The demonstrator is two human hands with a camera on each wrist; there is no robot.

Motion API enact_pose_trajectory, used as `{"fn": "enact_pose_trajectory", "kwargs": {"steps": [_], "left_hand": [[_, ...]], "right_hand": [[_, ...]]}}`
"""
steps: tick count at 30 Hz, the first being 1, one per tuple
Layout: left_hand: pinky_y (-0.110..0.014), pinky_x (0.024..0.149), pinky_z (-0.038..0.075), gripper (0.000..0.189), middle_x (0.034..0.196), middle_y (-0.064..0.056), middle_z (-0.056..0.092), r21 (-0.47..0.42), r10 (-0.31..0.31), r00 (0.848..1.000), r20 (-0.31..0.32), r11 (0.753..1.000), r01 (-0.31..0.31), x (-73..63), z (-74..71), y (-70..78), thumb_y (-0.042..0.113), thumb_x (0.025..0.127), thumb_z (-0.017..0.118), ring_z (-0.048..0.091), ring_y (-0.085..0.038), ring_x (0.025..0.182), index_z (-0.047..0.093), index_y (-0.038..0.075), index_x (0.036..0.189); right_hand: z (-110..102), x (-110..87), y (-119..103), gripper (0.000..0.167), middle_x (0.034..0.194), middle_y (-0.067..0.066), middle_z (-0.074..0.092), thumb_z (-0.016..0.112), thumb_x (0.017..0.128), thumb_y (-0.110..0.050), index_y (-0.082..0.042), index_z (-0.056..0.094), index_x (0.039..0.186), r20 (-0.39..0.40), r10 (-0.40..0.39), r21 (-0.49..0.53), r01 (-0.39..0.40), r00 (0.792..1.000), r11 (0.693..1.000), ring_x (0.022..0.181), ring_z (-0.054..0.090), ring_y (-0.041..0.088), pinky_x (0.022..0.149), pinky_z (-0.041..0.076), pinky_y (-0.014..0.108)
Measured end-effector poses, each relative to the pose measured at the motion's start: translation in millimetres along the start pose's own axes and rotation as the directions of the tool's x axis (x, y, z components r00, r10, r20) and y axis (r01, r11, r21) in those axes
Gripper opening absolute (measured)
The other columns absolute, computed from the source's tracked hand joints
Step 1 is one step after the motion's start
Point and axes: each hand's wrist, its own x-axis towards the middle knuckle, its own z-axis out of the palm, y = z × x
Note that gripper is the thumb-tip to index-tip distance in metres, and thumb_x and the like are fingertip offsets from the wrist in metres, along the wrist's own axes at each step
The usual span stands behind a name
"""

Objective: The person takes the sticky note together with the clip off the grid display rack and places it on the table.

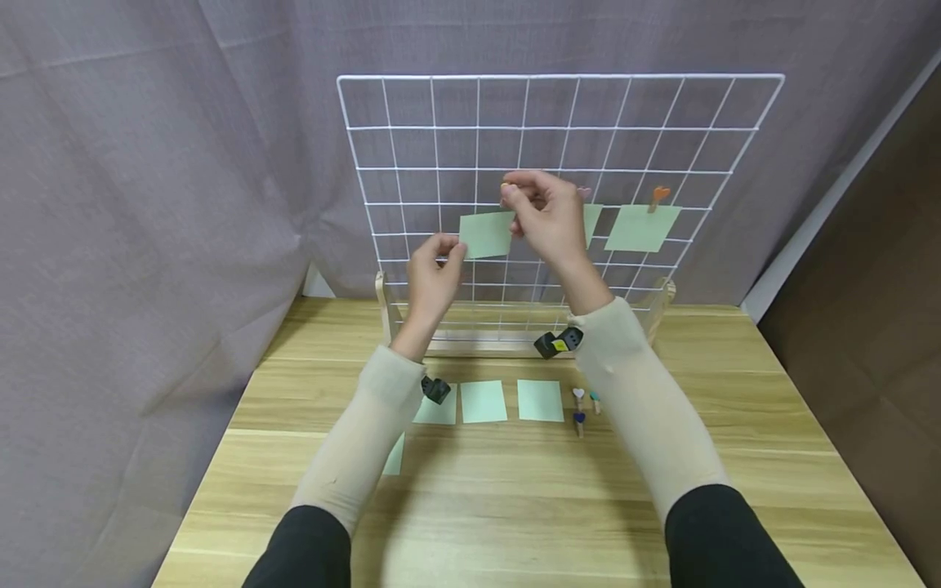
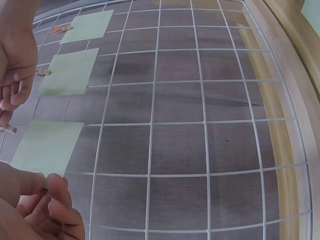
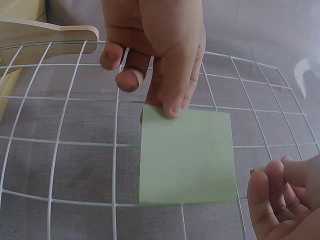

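Note:
My left hand (image 1: 434, 278) pinches a pale green paper note (image 1: 485, 235) by its edge, holding it against the white wire grid (image 1: 459, 77). My right hand (image 1: 547, 216), just right of that note, pinches a small wooden clothespin (image 2: 9, 129) between thumb and fingers. Most of this clothespin is hidden by the fingertips. To the right, another green note (image 1: 643, 229) hangs from the grid under a clothespin with an orange heart (image 1: 660, 195). Between them hangs a note (image 1: 592, 219) with a pinkish-purple heart clothespin (image 1: 584, 193), partly covered by my right hand.
Several green notes (image 1: 483, 402) lie on the wooden table (image 1: 515, 506) before the grid. Beside them lie clothespins with a white heart (image 1: 578, 394), a dark blue heart (image 1: 579, 417) and a teal top (image 1: 595, 397). A wooden stand (image 1: 481, 349) supports the grid; grey cloth hangs behind.

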Motion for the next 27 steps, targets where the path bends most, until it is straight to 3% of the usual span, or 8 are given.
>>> {"fn": "enact_pose_trajectory", "kwargs": {"steps": [2,5,8,12,17,23,27], "left_hand": [[-0.019,0.053,0.052,0.017,0.099,-0.021,0.075,-0.01,-0.007,1.0,0.002,1.0,0.007,-1.7,-2.2,0.3,0.007,0.102,0.066,0.068,-0.041,0.068,0.072,-0.008,0.109],[-0.019,0.054,0.052,0.017,0.098,-0.019,0.075,-0.007,-0.007,1.0,0.003,1.0,0.007,-4.1,-5.1,0.7,0.008,0.102,0.067,0.067,-0.026,0.064,0.072,-0.007,0.109],[-0.02,0.061,0.052,0.015,0.096,-0.019,0.076,0.008,0.014,1.0,-0.003,1.0,-0.014,-6.5,-8.2,0.5,0.006,0.101,0.068,0.064,-0.017,0.069,0.074,-0.006,0.107],[-0.021,0.069,0.05,0.014,0.095,-0.02,0.076,0.009,0.031,0.999,-0.012,0.999,-0.031,-10.7,-12.4,-0.5,0.005,0.1,0.068,0.064,-0.02,0.078,0.074,-0.007,0.106],[-0.021,0.064,0.049,0.014,0.093,-0.019,0.076,0.002,0.011,1.0,-0.017,1.0,-0.011,-17.6,-17.0,-0.6,0.006,0.099,0.069,0.062,-0.014,0.074,0.074,-0.006,0.105],[-0.02,0.063,0.05,0.014,0.094,-0.019,0.076,-0.012,-0.007,1.0,-0.011,1.0,0.007,-23.7,-20.9,-1.3,0.006,0.099,0.07,0.061,-0.01,0.073,0.074,-0.006,0.105],[-0.019,0.06,0.049,0.015,0.094,-0.02,0.076,-0.018,-0.033,0.999,-0.01,0.999,0.032,-27.2,-23.4,-2.0,0.006,0.099,0.07,0.06,-0.009,0.069,0.074,-0.006,0.107]], "right_hand": [[-3,-2.3,1,0.021,0.087,0.014,0.072,0.07,0.101,-0.006,0.009,0.073,0.115,-0.004,-0.017,0.002,0.017,1.0,1.0,0.053,0.058,0.007,0.054,0.054,0.02],[-7,-6.6,2,0.021,0.085,0.008,0.071,0.071,0.101,-0.007,0.01,0.073,0.114,-0.012,-0.029,0.002,0.03,0.999,1.0,0.054,0.058,0.007,0.055,0.054,0.019],[-11,-10.0,5,0.02,0.084,0.002,0.07,0.071,0.1,-0.006,0.011,0.074,0.112,-0.031,-0.05,0.005,0.05,0.998,0.999,0.053,0.057,0.006,0.053,0.052,0.019],[-12,-13.0,8,0.018,0.089,0.0,0.066,0.072,0.1,-0.004,0.01,0.075,0.111,-0.051,-0.086,0.011,0.086,0.995,0.996,0.054,0.056,0.006,0.051,0.051,0.021],[-13,-18.0,7,0.018,0.087,0.003,0.069,0.071,0.101,-0.005,0.009,0.075,0.112,-0.058,-0.091,0.008,0.091,0.994,0.996,0.056,0.056,0.009,0.051,0.049,0.022],[-17,-26.4,9,0.016,0.081,-0.005,0.07,0.07,0.101,-0.003,0.007,0.076,0.111,-0.061,-0.108,-0.034,0.106,0.992,0.994,0.058,0.059,0.016,0.051,0.048,0.018],[-20,-31.1,12,0.017,0.086,0.008,0.073,0.07,0.101,-0.003,0.008,0.075,0.112,-0.049,-0.116,-0.041,0.114,0.992,0.993,0.059,0.06,0.02,0.052,0.049,0.018]]}}
